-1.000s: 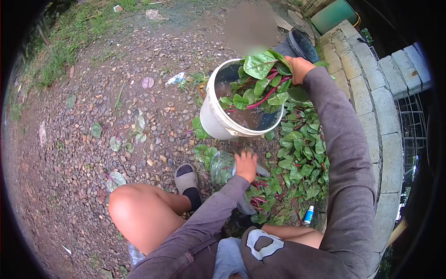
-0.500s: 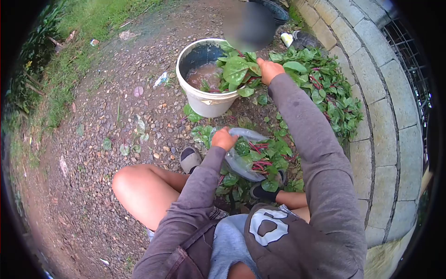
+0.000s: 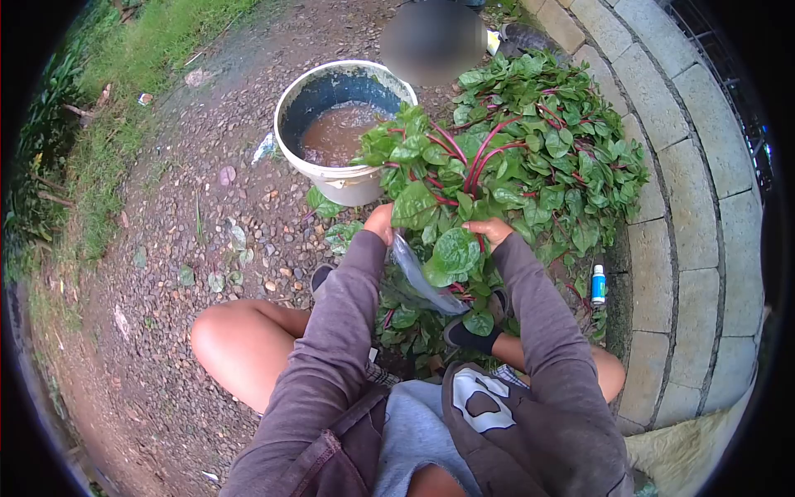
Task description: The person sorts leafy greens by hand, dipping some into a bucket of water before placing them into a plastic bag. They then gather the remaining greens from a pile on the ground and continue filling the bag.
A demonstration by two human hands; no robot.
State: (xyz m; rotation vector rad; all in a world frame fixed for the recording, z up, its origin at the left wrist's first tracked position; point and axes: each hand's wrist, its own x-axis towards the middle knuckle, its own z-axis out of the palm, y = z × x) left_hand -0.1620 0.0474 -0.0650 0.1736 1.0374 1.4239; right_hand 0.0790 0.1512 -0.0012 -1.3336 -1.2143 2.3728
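Observation:
My right hand (image 3: 490, 232) is closed on the red stems of a bunch of Malabar spinach (image 3: 455, 251), whose leaves hang over a clear plastic bag (image 3: 424, 280). At the bag's upper left edge, my left hand (image 3: 380, 222) is closed on the plastic; leaves partly hide its fingers. Red stems and leaves show inside the bag, which lies between my legs. Just beyond my hands stands a white bucket (image 3: 352, 189) holding brown water (image 3: 335, 132). A large heap of Malabar spinach (image 3: 571, 157) spreads to the right of the bucket.
A curved stone-block border (image 3: 654, 257) runs along the right, with a blue-and-white bottle (image 3: 598, 286) beside it. Gravel (image 3: 240, 207) and scattered leaves cover the ground at left. Behind the heap is a blurred dark round shape (image 3: 433, 43). Grass (image 3: 157, 66) grows at the far left.
My right hand has moved from the bucket's rim back toward me, bringing the bunch over the bag. My left hand stays at the bag's edge, slightly higher. The bucket's water is more exposed.

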